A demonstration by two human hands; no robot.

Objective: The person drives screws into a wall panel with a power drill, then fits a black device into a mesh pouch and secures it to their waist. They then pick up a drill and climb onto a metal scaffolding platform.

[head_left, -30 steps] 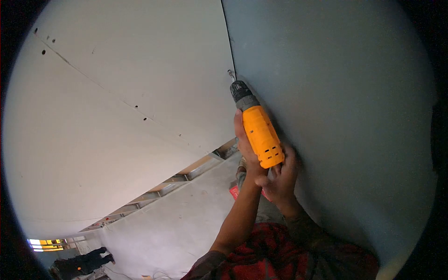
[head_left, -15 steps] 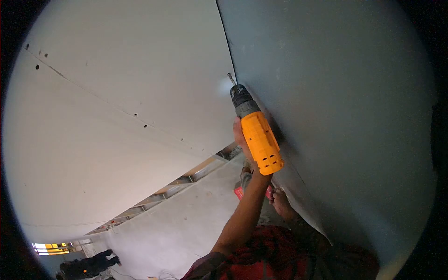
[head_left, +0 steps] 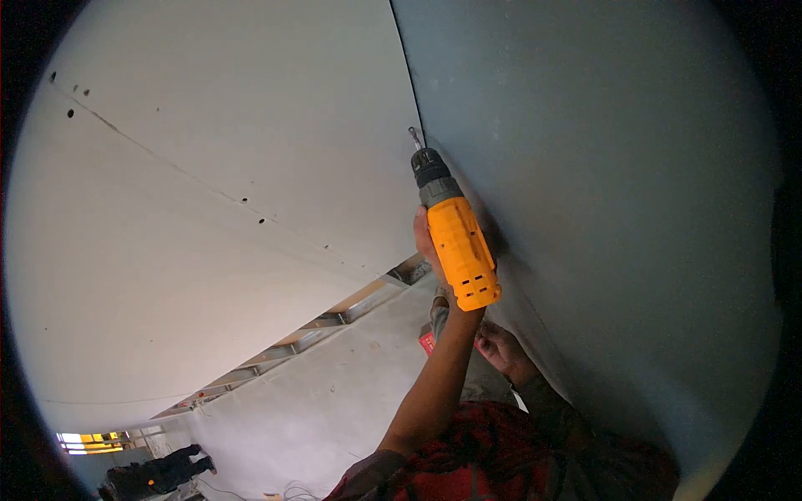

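My left hand is wrapped round the grip of an orange and black cordless drill. The drill's bit points up the pale panel, close to the dark joint with the grey panel. Lower down, my right hand has its fingers drawn together beside a small red box, which my left forearm partly covers. Whatever lies between those fingers is too small or hidden to make out.
A large pale panel with several dark holes along a seam fills the left. The grey panel stands close on the right. A row of metal framing runs along the pale panel's edge. Another person is far off at lower left.
My right hand has risen slightly and its fingers have shifted at the red box. The drill has moved very slightly up and left, still held in my left hand.
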